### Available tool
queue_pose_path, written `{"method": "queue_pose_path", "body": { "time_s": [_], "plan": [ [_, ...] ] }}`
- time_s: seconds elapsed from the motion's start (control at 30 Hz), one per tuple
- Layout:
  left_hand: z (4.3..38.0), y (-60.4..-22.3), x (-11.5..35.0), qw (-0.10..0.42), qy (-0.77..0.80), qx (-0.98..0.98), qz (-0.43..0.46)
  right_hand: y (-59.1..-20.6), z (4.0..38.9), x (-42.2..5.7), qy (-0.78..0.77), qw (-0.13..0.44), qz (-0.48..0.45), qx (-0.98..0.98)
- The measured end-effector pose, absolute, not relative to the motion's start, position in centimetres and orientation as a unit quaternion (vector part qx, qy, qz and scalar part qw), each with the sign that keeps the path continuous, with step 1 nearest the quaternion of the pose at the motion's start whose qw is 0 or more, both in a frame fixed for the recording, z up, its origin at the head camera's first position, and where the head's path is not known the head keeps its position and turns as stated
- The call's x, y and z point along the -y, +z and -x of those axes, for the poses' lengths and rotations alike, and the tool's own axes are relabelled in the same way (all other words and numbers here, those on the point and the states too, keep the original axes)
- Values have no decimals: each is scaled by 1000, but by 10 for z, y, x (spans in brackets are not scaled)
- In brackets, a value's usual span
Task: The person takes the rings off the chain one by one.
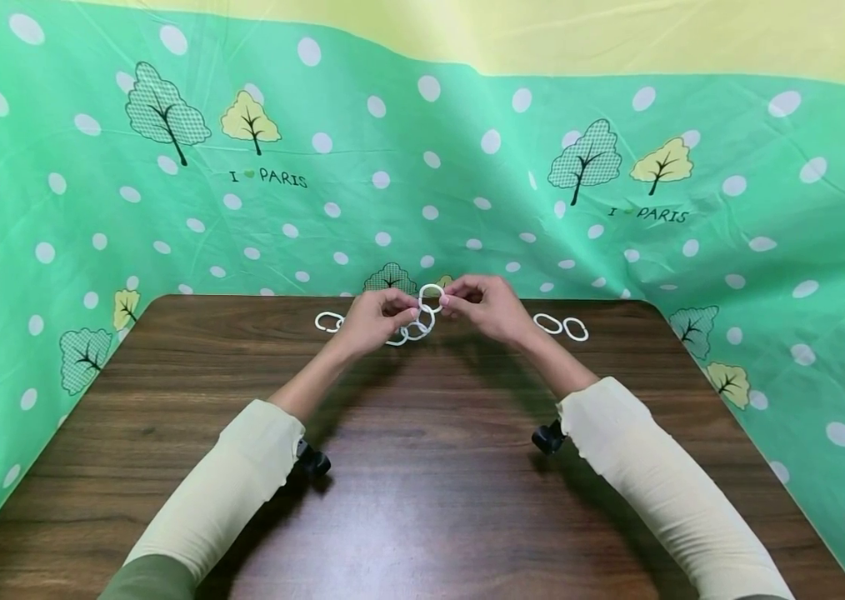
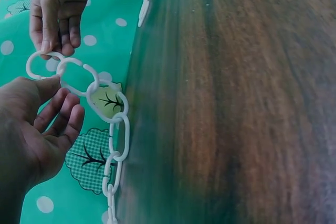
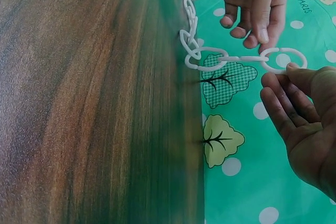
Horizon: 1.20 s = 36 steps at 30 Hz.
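Observation:
A chain of white oval plastic links (image 2: 119,137) hangs from both hands, its lower part trailing to the left along the far table edge. My right hand (image 1: 493,308) pinches the end link (image 1: 432,286) between thumb and fingertips. Close beside it, my left hand (image 1: 377,318) pinches the chain where the end link meets the neighbouring link (image 2: 79,62). In the right wrist view the end link (image 3: 296,51) appears hooked through that neighbour, though the left fingertips partly cover the joint. Both hands are raised a little above the table's back edge.
Two loose white links (image 1: 562,326) lie on the brown wooden table (image 1: 422,467) to the right of the hands. Behind the table hangs a green dotted cloth (image 1: 392,200) with printed trees. At the left, a chain link (image 1: 328,322) rests near the back edge.

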<state>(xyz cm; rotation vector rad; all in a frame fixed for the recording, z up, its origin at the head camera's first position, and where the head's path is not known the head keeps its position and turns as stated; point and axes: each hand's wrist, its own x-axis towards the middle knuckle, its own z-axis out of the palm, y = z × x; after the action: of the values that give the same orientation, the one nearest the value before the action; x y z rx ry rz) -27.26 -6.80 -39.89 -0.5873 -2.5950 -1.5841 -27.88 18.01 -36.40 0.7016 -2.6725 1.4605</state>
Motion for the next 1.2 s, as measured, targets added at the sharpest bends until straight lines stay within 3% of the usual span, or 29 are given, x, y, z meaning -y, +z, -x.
{"method": "queue_pose_path", "body": {
  "time_s": [0.73, 1.2],
  "plan": [
    [265, -415, 48, 18, -481, 851, 209, -362, 279, -178, 472, 9, -212, 856],
    [263, -419, 54, 17, -532, 828, 177, -364, 280, -181, 472, 16, -208, 857]
  ]
}}
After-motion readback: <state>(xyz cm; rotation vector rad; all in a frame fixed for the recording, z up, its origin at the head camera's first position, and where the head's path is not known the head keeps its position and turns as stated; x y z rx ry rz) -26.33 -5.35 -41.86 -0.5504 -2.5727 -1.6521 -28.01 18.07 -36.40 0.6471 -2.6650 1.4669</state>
